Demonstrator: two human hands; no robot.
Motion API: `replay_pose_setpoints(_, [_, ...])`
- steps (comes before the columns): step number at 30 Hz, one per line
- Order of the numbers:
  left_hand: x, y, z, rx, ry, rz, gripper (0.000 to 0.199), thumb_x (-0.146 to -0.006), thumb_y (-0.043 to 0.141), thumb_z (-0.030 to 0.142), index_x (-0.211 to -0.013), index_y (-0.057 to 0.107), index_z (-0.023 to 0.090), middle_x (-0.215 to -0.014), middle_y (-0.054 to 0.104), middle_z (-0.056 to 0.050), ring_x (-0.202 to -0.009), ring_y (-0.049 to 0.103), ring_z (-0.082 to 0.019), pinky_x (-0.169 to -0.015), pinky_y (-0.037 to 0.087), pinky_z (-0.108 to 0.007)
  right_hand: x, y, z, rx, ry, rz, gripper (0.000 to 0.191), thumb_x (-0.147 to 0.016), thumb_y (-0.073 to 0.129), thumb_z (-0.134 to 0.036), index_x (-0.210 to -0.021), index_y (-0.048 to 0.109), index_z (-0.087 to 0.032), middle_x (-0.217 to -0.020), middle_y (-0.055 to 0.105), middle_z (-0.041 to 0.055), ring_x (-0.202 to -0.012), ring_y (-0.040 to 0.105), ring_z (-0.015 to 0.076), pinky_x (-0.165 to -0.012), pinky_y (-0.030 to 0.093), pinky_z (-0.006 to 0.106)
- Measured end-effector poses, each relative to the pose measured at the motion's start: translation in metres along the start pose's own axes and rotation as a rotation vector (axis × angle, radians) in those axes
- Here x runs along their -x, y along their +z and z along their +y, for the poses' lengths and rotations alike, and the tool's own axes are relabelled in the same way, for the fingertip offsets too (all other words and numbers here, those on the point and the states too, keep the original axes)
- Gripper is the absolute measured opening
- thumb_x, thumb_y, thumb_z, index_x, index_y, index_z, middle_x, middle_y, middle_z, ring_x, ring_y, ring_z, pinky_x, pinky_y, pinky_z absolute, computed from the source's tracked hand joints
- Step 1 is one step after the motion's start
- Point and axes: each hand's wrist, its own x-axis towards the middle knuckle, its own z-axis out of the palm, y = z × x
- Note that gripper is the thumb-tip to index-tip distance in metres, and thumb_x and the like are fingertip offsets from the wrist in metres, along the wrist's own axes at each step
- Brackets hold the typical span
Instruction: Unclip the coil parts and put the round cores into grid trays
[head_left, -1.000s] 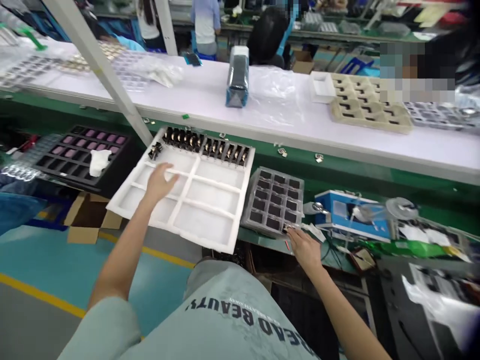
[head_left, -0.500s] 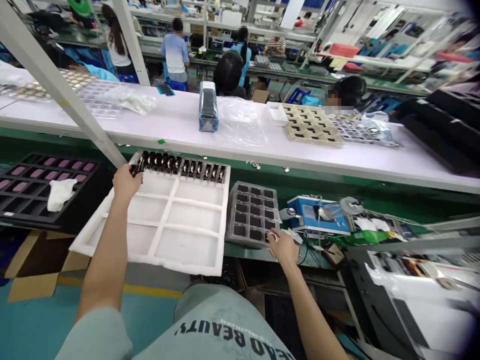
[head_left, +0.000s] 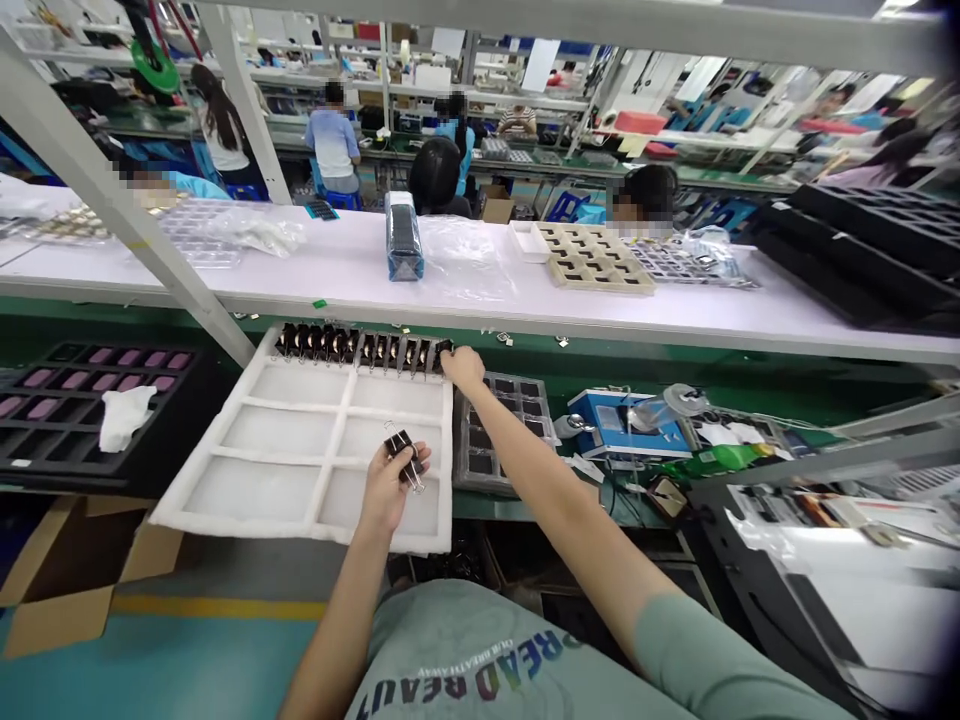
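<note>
Over the lower middle of the white foam tray (head_left: 329,440), my left hand (head_left: 390,485) is closed on a black clipped piece (head_left: 405,457) with silver wire handles. A row of similar black clipped pieces (head_left: 322,343) stands along the tray's far edge. My right hand (head_left: 463,368) reaches to the right end of that row, its fingers closed around a black piece (head_left: 445,352) there, which they partly hide. Right of the foam tray is a stack of clear trays with dark squares (head_left: 480,438), partly covered by my right forearm.
A black tray with pink pieces (head_left: 127,380) lies at the left, a blue device (head_left: 630,430) at the right. A metal post (head_left: 165,270) slants past the raised white shelf (head_left: 337,270). Beige (head_left: 596,258) and black trays (head_left: 862,260) stand on the shelf. People sit beyond.
My left hand has moved from the row's left end to the tray's middle, holding a black clipped piece. My right hand has moved from the clear trays to the row's right end.
</note>
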Motion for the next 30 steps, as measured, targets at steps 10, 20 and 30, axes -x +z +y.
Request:
replay_pose_setpoints(10, [-0.001, 0.096, -0.054, -0.136, -0.073, -0.209, 0.051, -0.056, 0.092, 0.027, -0.100, 0.069, 0.015, -0.091, 0.075, -0.006, -0.077, 0.071, -0.019, -0.076, 0.057, -0.034, 0.171, -0.066, 0.135, -0.696, -0.042, -0.119, 0.038, -0.096, 0.043, -0.060, -0.090, 0.053, -0.024, -0.064, 0.059, -0.0011, -0.050, 0.061, 0.0169, -0.045, 0.051, 0.028])
replay_pose_setpoints(20, [0.031, 0.141, -0.139, -0.446, -0.190, -0.305, 0.051, -0.047, 0.094, 0.024, -0.091, 0.071, 0.015, -0.088, 0.076, -0.004, -0.078, 0.071, -0.018, -0.079, 0.056, -0.032, 0.254, -0.106, 0.243, -0.925, 0.072, -0.192, 0.036, -0.081, 0.069, -0.052, -0.084, 0.060, -0.017, -0.076, 0.071, 0.0027, -0.058, 0.062, 0.0131, -0.050, 0.047, 0.022])
replay_pose_setpoints(30, [0.046, 0.134, -0.169, -0.527, -0.195, -0.188, 0.039, -0.056, 0.091, 0.023, -0.089, 0.070, 0.019, -0.087, 0.073, 0.001, -0.078, 0.068, -0.013, -0.078, 0.053, -0.028, 0.293, -0.086, 0.292, -1.273, 0.322, -0.347, 0.036, -0.072, 0.076, -0.047, -0.090, 0.061, -0.020, -0.075, 0.068, 0.0003, -0.067, 0.066, 0.0152, -0.054, 0.054, 0.024])
